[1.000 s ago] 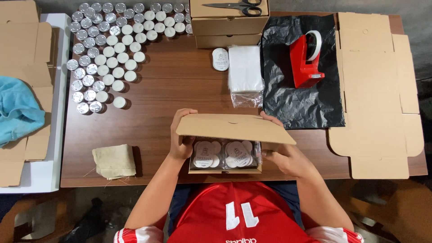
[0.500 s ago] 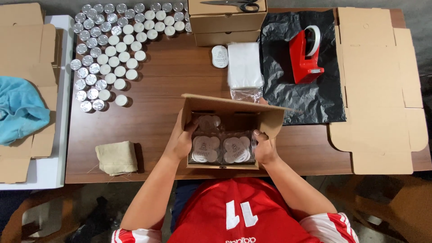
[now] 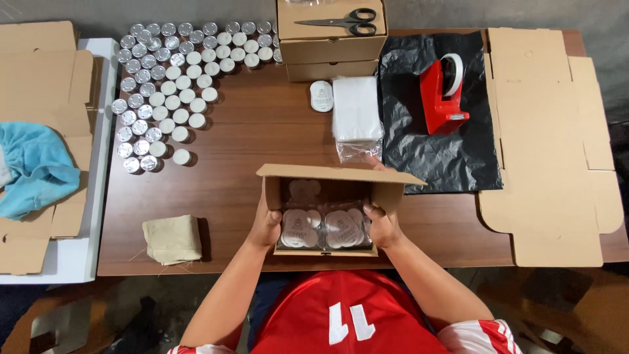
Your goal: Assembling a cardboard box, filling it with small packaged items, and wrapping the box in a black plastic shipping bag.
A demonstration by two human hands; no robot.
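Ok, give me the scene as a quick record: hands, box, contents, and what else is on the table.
left hand: grips the left wall of the cardboard box
right hand: grips the box's right wall
box lid: up, open
contents: clear packets of round white discs
table: brown wood
far left: rows of small round tins
far middle: scissors on stacked closed boxes
right: red tape dispenser on black plastic sheet
near left: folded beige cloth

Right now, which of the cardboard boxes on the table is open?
The box between the left hand and right hand, lid raised. The two stacked boxes under the scissors are shut.
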